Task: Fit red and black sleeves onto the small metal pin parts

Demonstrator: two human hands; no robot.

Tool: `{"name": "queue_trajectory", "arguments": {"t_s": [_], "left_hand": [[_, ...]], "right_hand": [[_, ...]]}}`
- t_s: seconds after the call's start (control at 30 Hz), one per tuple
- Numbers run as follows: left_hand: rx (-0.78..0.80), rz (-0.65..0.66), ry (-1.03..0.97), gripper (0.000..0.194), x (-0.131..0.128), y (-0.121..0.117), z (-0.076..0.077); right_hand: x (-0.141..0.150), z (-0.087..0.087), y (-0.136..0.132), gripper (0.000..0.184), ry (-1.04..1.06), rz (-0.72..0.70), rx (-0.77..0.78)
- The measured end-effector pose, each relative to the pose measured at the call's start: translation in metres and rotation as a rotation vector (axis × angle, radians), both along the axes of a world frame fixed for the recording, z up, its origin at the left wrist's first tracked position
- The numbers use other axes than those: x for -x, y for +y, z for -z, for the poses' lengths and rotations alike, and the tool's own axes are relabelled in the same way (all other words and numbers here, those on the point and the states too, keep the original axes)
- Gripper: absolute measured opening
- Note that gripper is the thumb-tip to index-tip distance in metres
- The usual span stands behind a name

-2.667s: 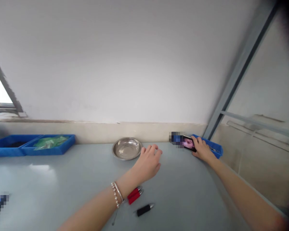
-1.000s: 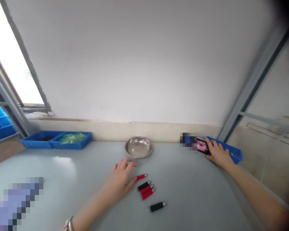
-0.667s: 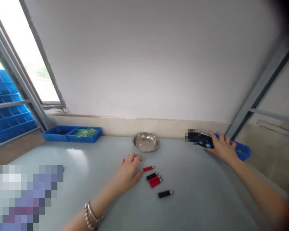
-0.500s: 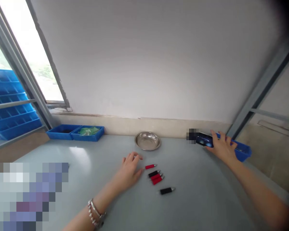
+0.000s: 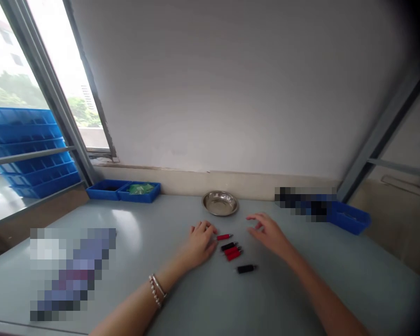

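Note:
Several short red and black plugs with silver tips lie on the grey table (image 5: 301,289): a red plug (image 5: 224,237) farthest back, a black-and-red cluster (image 5: 232,250) behind a lone black plug (image 5: 246,269). My left hand (image 5: 200,241) rests palm down just left of the red plug, fingers loosely curled, holding nothing. My right hand (image 5: 270,232) hovers open to the right of the plugs, fingers spread. A steel bowl (image 5: 220,203) stands empty behind both hands.
Two blue trays (image 5: 124,191) sit at the back left, one with green bits. Another blue tray (image 5: 349,217) is at the back right beside a blurred patch. Stacked blue bins (image 5: 31,158) stand by the window at left. A blurred object lies at the front left.
My right hand left the phone at the back right and came over beside the plugs. My left hand drew back from the bowl to the plugs. The view swung left.

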State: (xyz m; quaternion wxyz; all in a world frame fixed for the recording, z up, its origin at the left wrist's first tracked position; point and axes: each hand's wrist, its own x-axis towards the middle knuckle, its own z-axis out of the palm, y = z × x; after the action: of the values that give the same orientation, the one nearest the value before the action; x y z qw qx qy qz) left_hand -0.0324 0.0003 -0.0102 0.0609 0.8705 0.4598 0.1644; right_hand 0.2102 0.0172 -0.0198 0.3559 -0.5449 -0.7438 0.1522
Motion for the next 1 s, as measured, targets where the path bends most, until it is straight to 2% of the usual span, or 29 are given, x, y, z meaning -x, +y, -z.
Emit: {"name": "queue_trajectory", "arguments": {"t_s": [0.23,0.4,0.6,0.7,0.8,0.93,1.0], "left_hand": [[-0.04,0.043,0.041,0.018,-0.007,-0.003,0.004],[-0.038,0.057,0.034,0.016,-0.007,-0.004,0.002],[-0.026,0.064,-0.001,0.024,-0.009,-0.006,-0.003],[-0.008,0.064,-0.006,0.025,-0.01,-0.007,-0.006],[0.005,0.078,-0.017,0.025,-0.009,-0.007,-0.007],[0.008,0.091,-0.023,0.024,-0.007,-0.006,-0.007],[0.011,0.099,-0.021,0.023,-0.007,-0.006,-0.005]], "right_hand": [[0.012,0.006,-0.017,0.021,-0.084,-0.113,0.051],[0.016,0.006,-0.022,0.024,-0.131,-0.138,0.088],[0.021,0.005,-0.024,0.024,-0.168,-0.117,0.069],[0.001,-0.002,-0.013,0.026,-0.262,0.057,-0.042],[-0.044,-0.009,0.007,0.03,-0.439,0.38,-0.184],[-0.12,-0.009,0.029,0.045,-0.643,0.769,-0.123],[-0.153,-0.006,0.033,0.052,-0.653,0.893,-0.068]]}}
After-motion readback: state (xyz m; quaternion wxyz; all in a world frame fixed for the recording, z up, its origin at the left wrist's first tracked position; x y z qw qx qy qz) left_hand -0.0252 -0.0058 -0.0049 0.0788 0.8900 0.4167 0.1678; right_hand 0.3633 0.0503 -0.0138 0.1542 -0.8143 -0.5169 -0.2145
